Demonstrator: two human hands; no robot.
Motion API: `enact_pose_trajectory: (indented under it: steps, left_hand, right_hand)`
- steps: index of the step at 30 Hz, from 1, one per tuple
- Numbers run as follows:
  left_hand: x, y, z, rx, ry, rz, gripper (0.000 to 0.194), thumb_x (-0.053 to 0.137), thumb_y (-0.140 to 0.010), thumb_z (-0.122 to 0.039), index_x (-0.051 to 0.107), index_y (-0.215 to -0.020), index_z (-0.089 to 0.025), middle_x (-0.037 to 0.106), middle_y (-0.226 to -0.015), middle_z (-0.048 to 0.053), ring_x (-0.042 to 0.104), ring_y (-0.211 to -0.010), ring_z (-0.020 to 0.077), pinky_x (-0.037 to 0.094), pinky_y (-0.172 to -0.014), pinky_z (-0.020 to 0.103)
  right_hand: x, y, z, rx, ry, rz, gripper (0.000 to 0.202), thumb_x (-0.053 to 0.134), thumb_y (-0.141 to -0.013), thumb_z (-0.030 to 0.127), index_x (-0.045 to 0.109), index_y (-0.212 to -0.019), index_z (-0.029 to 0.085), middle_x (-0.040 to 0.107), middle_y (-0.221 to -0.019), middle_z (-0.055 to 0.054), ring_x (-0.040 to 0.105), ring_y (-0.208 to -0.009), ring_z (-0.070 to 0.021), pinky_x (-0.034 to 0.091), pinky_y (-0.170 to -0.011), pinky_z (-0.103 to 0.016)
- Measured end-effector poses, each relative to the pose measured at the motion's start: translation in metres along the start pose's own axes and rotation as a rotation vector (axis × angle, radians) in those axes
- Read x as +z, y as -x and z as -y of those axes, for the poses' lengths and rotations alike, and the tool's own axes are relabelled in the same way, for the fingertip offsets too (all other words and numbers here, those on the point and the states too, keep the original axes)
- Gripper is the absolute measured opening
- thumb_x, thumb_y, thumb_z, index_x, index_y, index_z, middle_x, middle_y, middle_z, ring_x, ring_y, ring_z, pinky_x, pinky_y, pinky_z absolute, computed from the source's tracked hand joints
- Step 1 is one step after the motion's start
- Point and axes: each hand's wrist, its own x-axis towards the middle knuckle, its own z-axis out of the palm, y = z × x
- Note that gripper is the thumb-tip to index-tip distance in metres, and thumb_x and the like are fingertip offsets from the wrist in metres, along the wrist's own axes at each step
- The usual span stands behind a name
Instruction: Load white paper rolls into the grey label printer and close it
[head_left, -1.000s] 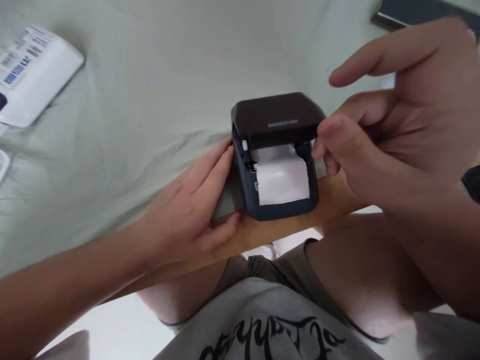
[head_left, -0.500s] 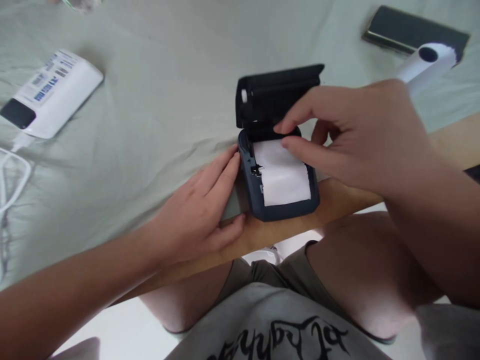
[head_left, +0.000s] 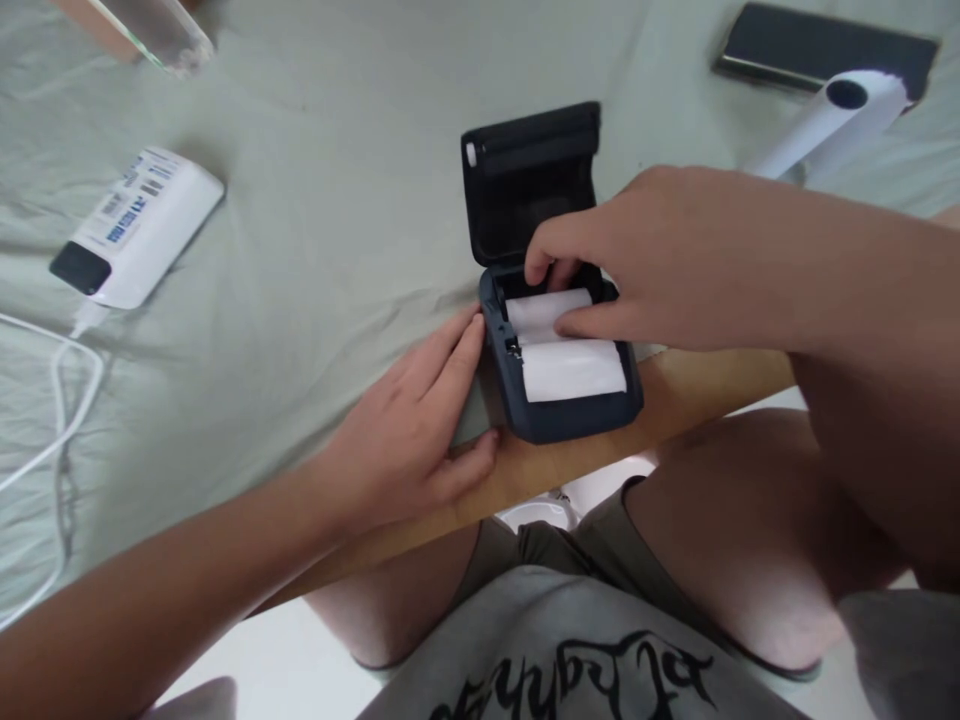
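A small dark-blue portable printer point(head_left: 585, 425) sits at the table's edge with its black lid point(head_left: 532, 185) tilted up. White paper roll point(head_left: 536, 310) lies inside the compartment, and a strip of its paper point(head_left: 574, 372) folds over the front part. My right hand point(head_left: 660, 265) reaches in from the right, thumb on the roll's near side and index finger behind it. Its other fingertips are partly hidden in the compartment. Along the printer's left side rests my left hand point(head_left: 412, 415), fingers stretched out and thumb apart, fingertips touching the casing.
On the left lies a white device with a label and dark end point(head_left: 142, 225), a white cable point(head_left: 64, 410) plugged in. At upper right are a dark phone-like slab point(head_left: 817, 45) and a white tube with dark end point(head_left: 840, 115). A transparent object point(head_left: 169, 35) is at top left.
My right hand's fingers have moved down into the compartment around the roll. The lid leans further back, and the front paper strip looks shorter. My left hand stays against the printer.
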Motion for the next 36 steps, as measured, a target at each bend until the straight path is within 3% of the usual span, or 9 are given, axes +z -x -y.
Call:
enact_pose_trajectory:
  steps: [4,7,12,18,22,25,29,32,36]
  left_hand:
    - [-0.005,-0.001,0.001,0.022,0.023,0.035,0.103,0.068,-0.117,-0.030,0.021,-0.208,-0.019,0.049,-0.208,0.025,0.057,-0.191,0.0470,0.062,-0.154,0.065]
    - [-0.009,-0.001,0.002,0.012,0.023,0.078,0.103,0.068,-0.117,-0.029,0.020,-0.208,-0.019,0.050,-0.206,0.027,0.057,-0.191,0.0461,0.061,-0.154,0.065]
    - [-0.010,-0.001,0.004,0.005,0.023,0.088,0.101,0.064,-0.122,-0.033,0.012,-0.209,-0.024,0.047,-0.208,0.024,0.055,-0.193,0.0444,0.059,-0.156,0.062]
    - [-0.007,0.000,0.005,0.009,0.018,0.070,0.104,0.065,-0.121,-0.039,0.013,-0.210,-0.025,0.049,-0.207,0.023,0.058,-0.190,0.0461,0.060,-0.155,0.060]
    - [-0.006,-0.001,0.006,0.020,0.022,0.059,0.101,0.066,-0.121,-0.037,0.020,-0.209,-0.020,0.051,-0.205,0.027,0.060,-0.189,0.0463,0.062,-0.153,0.060]
    - [-0.005,0.000,0.005,0.034,0.011,0.062,0.092,0.067,-0.121,-0.036,0.034,-0.205,-0.017,0.050,-0.204,0.028,0.059,-0.189,0.0479,0.061,-0.154,0.063]
    - [-0.006,0.001,0.003,0.037,-0.006,0.058,0.084,0.065,-0.123,-0.036,0.041,-0.201,-0.015,0.051,-0.203,0.030,0.061,-0.187,0.0486,0.062,-0.152,0.064]
    - [-0.005,0.002,0.004,0.049,-0.002,0.055,0.085,0.065,-0.123,-0.037,0.041,-0.200,-0.013,0.051,-0.203,0.032,0.061,-0.187,0.0501,0.062,-0.152,0.065]
    - [-0.004,0.003,0.006,0.030,0.017,0.066,0.089,0.068,-0.121,-0.036,0.038,-0.203,-0.018,0.049,-0.205,0.029,0.060,-0.188,0.0491,0.062,-0.152,0.065]
  right_hand:
    - [-0.005,-0.006,0.012,-0.039,-0.025,-0.030,0.023,0.090,-0.093,0.033,0.088,-0.115,0.028,0.082,-0.090,-0.005,0.072,-0.096,-0.0267,0.038,-0.074,-0.038]
    - [-0.011,-0.005,0.026,0.094,0.048,0.044,0.027,0.088,-0.095,0.030,0.091,-0.122,0.028,0.087,-0.099,-0.001,0.067,-0.086,-0.0195,0.040,-0.080,-0.038]
    - [-0.018,-0.002,0.046,0.329,0.252,0.203,0.021,0.080,-0.110,0.044,0.096,-0.122,0.035,0.067,-0.077,-0.003,0.062,-0.077,-0.0215,0.048,-0.082,-0.041]
    - [-0.023,-0.005,0.062,0.308,0.362,0.190,0.016,0.082,-0.110,0.041,0.088,-0.116,0.028,0.078,-0.106,-0.009,0.082,-0.122,-0.0354,0.065,-0.107,-0.049]
    - [-0.023,0.005,0.049,0.294,0.339,0.082,0.024,0.081,-0.110,0.048,0.082,-0.116,0.024,0.083,-0.124,-0.009,0.081,-0.136,-0.0358,0.066,-0.114,-0.053]
    - [-0.020,0.015,0.026,0.187,0.253,-0.086,0.032,0.085,-0.106,0.054,0.074,-0.114,0.024,0.082,-0.114,-0.003,0.081,-0.126,-0.0298,0.063,-0.112,-0.052]
    - [-0.015,0.017,0.013,0.172,0.126,-0.100,0.030,0.091,-0.092,0.033,0.078,-0.117,0.025,0.085,-0.115,0.000,0.080,-0.114,-0.0238,0.061,-0.109,-0.048]
    - [-0.014,0.012,0.025,0.239,0.171,-0.048,0.030,0.086,-0.095,0.036,0.081,-0.122,0.025,0.086,-0.111,-0.003,0.080,-0.118,-0.0281,0.060,-0.108,-0.048]
    - [-0.013,0.012,0.046,0.488,0.363,0.049,0.042,0.079,-0.100,0.040,0.087,-0.138,0.025,0.076,-0.096,-0.012,0.083,-0.127,-0.0440,0.061,-0.101,-0.053]
